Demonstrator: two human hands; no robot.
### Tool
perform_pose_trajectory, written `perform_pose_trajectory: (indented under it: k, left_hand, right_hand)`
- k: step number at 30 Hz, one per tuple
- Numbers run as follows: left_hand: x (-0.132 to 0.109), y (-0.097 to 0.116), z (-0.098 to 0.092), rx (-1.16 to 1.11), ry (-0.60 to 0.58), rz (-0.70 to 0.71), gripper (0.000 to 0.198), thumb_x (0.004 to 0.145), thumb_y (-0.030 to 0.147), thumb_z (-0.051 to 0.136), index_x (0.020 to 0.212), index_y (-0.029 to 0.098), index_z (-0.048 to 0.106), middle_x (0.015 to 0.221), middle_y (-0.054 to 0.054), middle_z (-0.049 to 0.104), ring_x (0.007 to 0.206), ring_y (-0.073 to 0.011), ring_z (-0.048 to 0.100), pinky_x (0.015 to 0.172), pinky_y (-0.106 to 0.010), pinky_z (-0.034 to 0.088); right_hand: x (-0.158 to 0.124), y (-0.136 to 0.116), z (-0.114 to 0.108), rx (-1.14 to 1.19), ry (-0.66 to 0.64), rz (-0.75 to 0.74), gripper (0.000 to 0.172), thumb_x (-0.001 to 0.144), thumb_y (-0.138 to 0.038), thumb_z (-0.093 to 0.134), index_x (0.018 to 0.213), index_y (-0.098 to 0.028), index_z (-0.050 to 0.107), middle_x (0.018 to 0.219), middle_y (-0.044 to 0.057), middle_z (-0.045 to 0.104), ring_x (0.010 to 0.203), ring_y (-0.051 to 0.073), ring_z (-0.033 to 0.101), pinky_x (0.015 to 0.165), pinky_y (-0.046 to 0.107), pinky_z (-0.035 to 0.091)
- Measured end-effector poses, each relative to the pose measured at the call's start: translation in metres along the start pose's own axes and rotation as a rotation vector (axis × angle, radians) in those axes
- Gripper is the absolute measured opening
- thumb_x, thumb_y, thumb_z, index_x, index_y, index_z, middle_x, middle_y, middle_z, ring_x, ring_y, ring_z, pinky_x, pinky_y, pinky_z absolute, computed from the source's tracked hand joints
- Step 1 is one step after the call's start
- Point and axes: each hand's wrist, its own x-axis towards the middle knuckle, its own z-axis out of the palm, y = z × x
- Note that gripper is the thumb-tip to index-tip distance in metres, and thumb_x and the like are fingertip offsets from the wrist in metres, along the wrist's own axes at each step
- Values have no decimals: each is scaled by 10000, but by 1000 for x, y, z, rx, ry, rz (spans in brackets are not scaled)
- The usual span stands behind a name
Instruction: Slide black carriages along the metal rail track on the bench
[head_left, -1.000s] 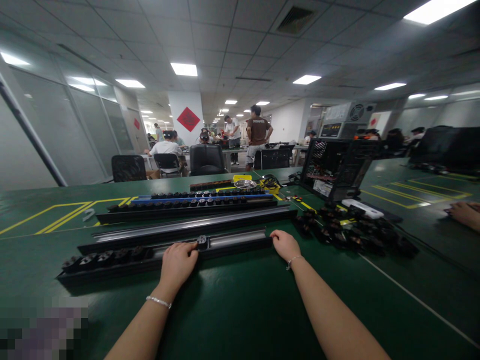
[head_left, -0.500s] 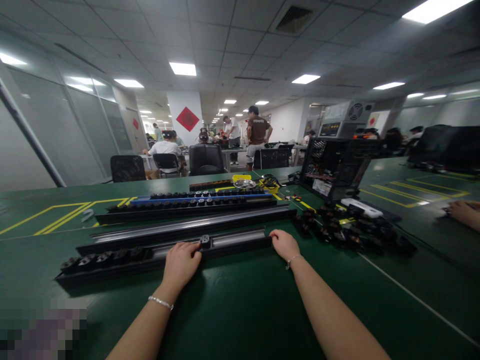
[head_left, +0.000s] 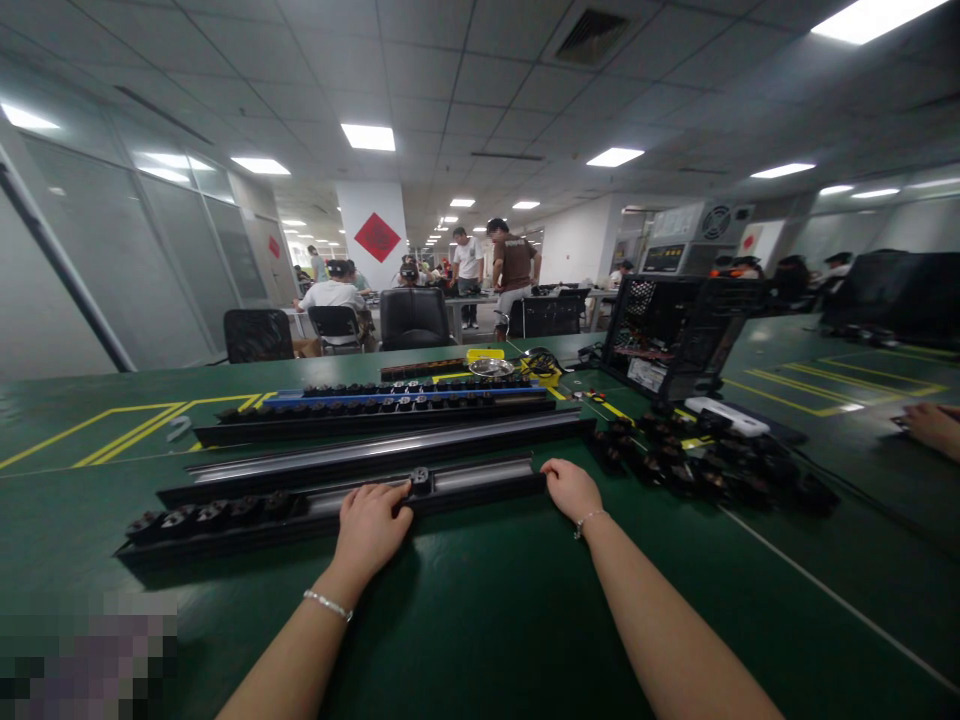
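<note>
A long black rail lies across the green table in front of me. Several black socket modules sit in its left part. My left hand rests on the rail's near edge, fingers curled, fingertips pinching a single socket module seated in the channel. My right hand is closed over the rail's right end.
Behind lie an empty rail and a filled strip with a blue band. A pile of loose socket modules lies to the right, with an open computer case beyond. Another person's hand rests at the far right.
My left hand has slid a little to the right along the rail, and the single socket module has moved right with it. My right hand has stayed at the rail's end.
</note>
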Motion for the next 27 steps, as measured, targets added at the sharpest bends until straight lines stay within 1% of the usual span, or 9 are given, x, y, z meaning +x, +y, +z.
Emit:
perform_pose_trajectory:
  k: [6, 12, 16, 19, 21, 24, 27]
  left_hand:
    - [-1, 2, 4, 18, -10, 6, 416, 774, 292, 435, 1153, 292, 606, 1129, -33, 642, 1138, -229, 475, 1037, -451, 233]
    - [0, 2, 8, 31, -38, -2, 449, 766, 307, 439, 1195, 307, 570, 1144, -47, 628, 1187, -258, 431, 1056, -549, 142]
    - [-1, 3, 8, 30, -48, -5, 460, 763, 308, 429, 1203, 309, 564, 1148, -53, 621, 1196, -267, 424, 1060, -572, 122]
    - [-1, 5, 7, 26, -52, -8, 466, 763, 309, 424, 1209, 305, 559, 1150, -55, 620, 1195, -269, 425, 1060, -593, 99]
    - [-1, 6, 7, 23, -53, -3, 470, 763, 308, 422, 1213, 294, 555, 1153, -58, 619, 1190, -270, 425, 1054, -607, 92]
    - [-1, 7, 6, 21, -54, 3, 476, 760, 303, 419, 1217, 286, 552, 1159, -61, 617, 1184, -272, 428, 1046, -626, 89]
    - [-1, 7, 7, 21, -54, 7, 477, 760, 309, 422, 1219, 293, 550, 1161, -63, 615, 1189, -278, 426, 1043, -639, 87]
  right_hand:
    - [0, -1, 1, -4, -1, -6, 305, 803, -188, 382, 884, -235, 672, 1001, 8, 662, 900, 146, 571, 715, 237, 389]
    - [-1, -1, 1, -4, 10, -5, 307, 804, -187, 380, 886, -237, 672, 987, 7, 661, 886, 146, 569, 712, 241, 389]
    - [-1, -3, 2, -6, 40, -10, 325, 807, -164, 362, 880, -223, 673, 994, 23, 652, 946, 153, 544, 776, 247, 385]
    - [-2, -8, 2, -9, 109, -29, 338, 787, -121, 363, 902, -206, 669, 1021, 41, 639, 992, 168, 516, 831, 256, 377]
    - [-5, -13, 2, -5, 176, -61, 352, 771, -89, 362, 913, -199, 663, 1042, 46, 632, 993, 172, 511, 856, 258, 372]
    - [-10, -25, 1, 20, 247, -154, 350, 774, -76, 352, 919, -188, 651, 1036, 50, 634, 981, 172, 512, 883, 262, 367]
    - [-17, -42, 3, 43, 228, -282, 316, 800, -111, 365, 928, -191, 642, 1002, 50, 644, 966, 178, 518, 901, 281, 367]
